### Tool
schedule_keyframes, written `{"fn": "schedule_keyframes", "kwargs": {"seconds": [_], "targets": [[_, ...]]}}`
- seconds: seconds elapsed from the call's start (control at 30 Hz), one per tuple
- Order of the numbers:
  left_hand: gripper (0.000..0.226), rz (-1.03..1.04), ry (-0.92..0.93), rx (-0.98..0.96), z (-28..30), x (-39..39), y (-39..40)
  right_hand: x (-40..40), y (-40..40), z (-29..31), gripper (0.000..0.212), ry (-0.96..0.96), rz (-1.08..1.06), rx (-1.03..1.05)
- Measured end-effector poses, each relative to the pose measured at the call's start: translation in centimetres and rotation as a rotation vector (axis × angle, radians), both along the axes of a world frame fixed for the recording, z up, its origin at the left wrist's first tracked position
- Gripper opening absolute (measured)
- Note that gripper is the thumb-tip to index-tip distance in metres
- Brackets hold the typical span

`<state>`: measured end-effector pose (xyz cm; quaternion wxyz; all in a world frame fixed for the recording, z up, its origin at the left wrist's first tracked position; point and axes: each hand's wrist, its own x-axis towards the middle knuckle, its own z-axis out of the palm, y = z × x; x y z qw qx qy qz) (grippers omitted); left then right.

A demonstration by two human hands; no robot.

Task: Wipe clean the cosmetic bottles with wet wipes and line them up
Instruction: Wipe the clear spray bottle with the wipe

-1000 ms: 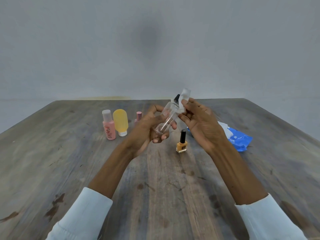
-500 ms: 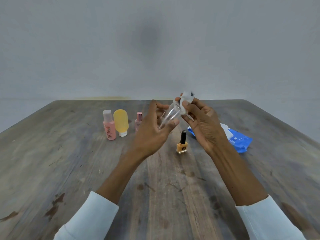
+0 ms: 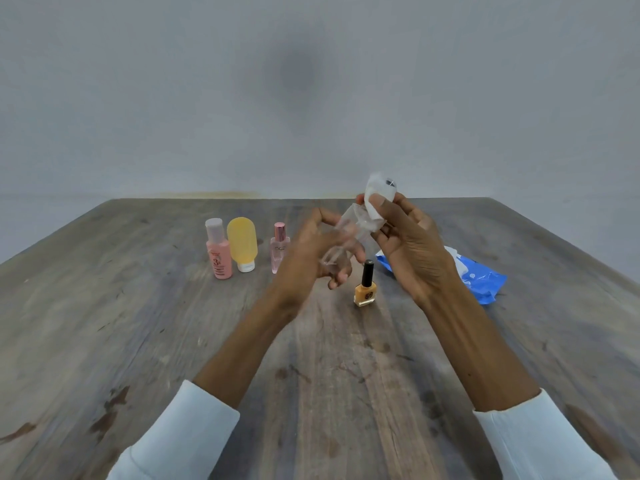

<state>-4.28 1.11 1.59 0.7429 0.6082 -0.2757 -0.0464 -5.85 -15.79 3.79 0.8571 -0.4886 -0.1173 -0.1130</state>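
left hand: left hand (image 3: 311, 247) grips the clear spray bottle (image 3: 341, 242) round its lower body, held in the air, tilted, top up toward the right; blurred, so finger detail is rough
right hand: right hand (image 3: 408, 251) pinches a white wet wipe (image 3: 375, 199) wrapped over the bottle's top; dark cap just shows through the wipe
step in hand: wiping the cap end of the clear bottle, looks mid-wipe
lined up: pink bottle (image 3: 219, 252), yellow tube (image 3: 243, 244) standing on its cap, small pink perfume bottle (image 3: 279, 247); upright, in a row at the left, first two nearly touching, perfume a little apart
waiting: orange nail polish (image 3: 365, 287) stands alone, nearer the person, below the hands, off the row; likely not wiped yet, cannot tell for sure
wipes pack: blue pack (image 3: 481, 278) on the table (image 3: 138, 341) at right, partly hidden by the right hand, white wipe poking out
progress: roughly three of five bottles placed, fourth being cleaned
left to do: finish the clear bottle, set it beside the perfume, then wipe and place the nail polish
unknown: whether row bottles are actually clean, not visible
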Motion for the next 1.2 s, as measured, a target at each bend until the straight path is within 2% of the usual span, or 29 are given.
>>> {"fn": "schedule_keyframes", "kwargs": {"seconds": [0.1, 0.17, 0.33, 0.53, 0.6, 0.77, 0.83, 0.93, 1.0, 1.2], "targets": [[0.030, -0.348, 0.230, -0.117, 0.9, 0.1, 1.3, -0.2, 0.0, 0.1, 0.037, -0.063, 0.132, 0.062], [0.031, -0.393, 0.245, -0.128, 1.1, 0.2, 1.7, -0.1, -0.1, 0.1, 0.039, -0.086, 0.175, 0.075], [0.036, -0.146, 0.124, -0.127, 0.7, 0.7, 1.8, 0.4, -0.3, 0.0, 0.049, -0.063, 0.080, 0.039], [0.043, 0.169, -0.160, 0.133, 0.3, 1.5, 2.3, 0.9, -0.9, -0.2, 0.049, -0.015, -0.146, 0.084], [0.039, 0.248, -0.230, 0.216, 0.1, 1.5, 2.5, 0.7, -1.2, -0.1, 0.045, -0.062, -0.214, -0.038], [0.032, 0.333, -0.342, 0.370, 0.0, 1.4, 3.0, 0.1, -0.9, 0.1, 0.033, -0.190, -0.320, -0.502], [0.032, 0.356, -0.378, 0.392, 0.1, 1.6, 3.6, 0.0, -0.8, 0.1, 0.035, -0.195, -0.289, -0.551], [0.039, 0.437, -0.534, 0.471, 0.1, 1.9, 4.2, 0.2, -0.8, -0.1, 0.038, -0.169, -0.265, -0.594], [0.044, 0.496, -0.636, 0.515, 0.0, 2.0, 3.9, 0.6, -0.8, -0.6, 0.037, -0.132, -0.270, -0.590], [0.041, 0.645, -0.942, 0.610, -0.5, 2.1, 3.1, 1.7, -1.3, -1.4, 0.028, 0.062, -0.291, -0.356]]}}
